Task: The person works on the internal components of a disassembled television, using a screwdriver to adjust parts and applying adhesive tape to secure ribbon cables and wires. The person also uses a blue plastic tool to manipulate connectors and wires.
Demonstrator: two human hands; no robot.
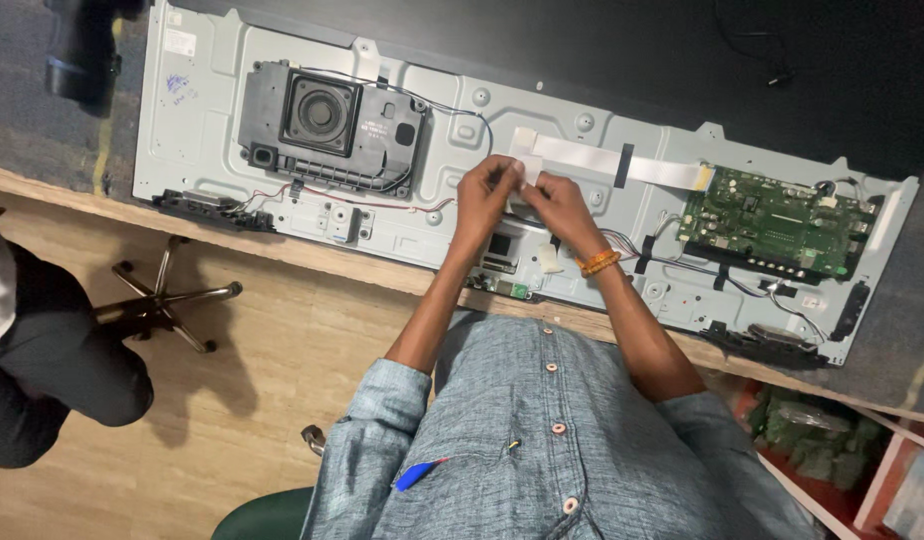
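1. The black speaker box (327, 125) sits at the left on the grey metal back panel (212, 120); its thin wires may snag if the panel shifts.
2. The left hand (485, 195) and right hand (554, 203) both pinch the end of the white flat ribbon cable (582, 155) at the middle. I think a sharp fold there can crack it.
3. At the right, pulling may strain its joint with the green circuit board (772, 220).

Green circuit board (772, 222), white ribbon cable (602, 158), seemingly grey panel (222, 110).
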